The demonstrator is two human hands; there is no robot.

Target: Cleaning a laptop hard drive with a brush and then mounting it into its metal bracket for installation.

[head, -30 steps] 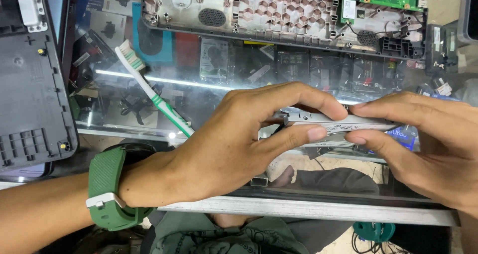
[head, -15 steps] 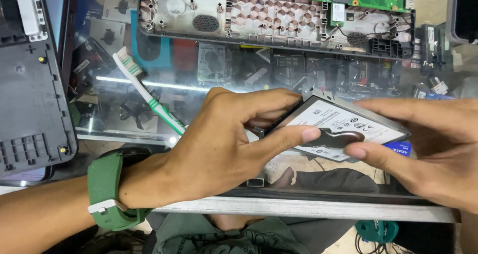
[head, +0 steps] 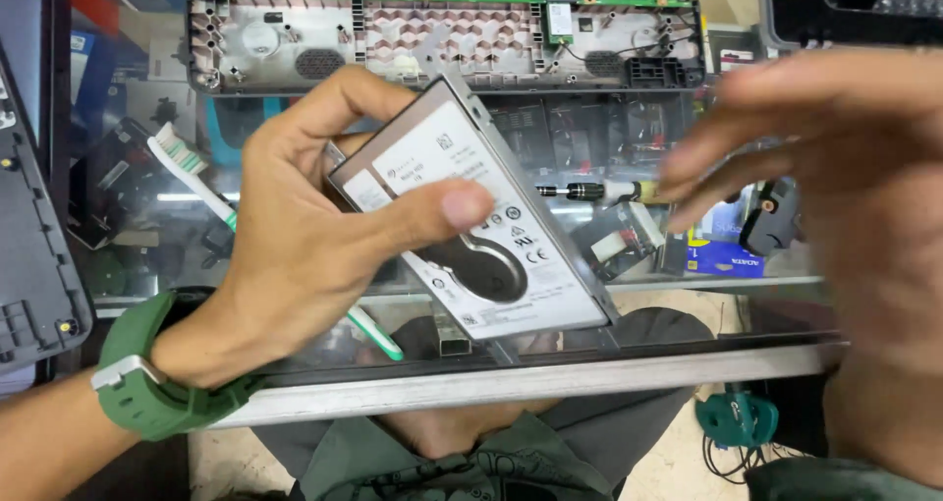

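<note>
White rectangular paper label with black print and small symbols point(head: 470, 206) covering the tilted face of the silver metal drive in the left hand point(head: 295, 255), blue and yellow cardboard box point(head: 725, 250) lying under the glass counter at right, partly hidden

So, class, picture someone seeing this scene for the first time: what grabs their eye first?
The silver hard drive at centre, label up, held tilted in the left hand with the thumb across it. Next, the blurred right hand beside it, touching nothing, and the opened laptop base with its green circuit board along the top edge.
</note>
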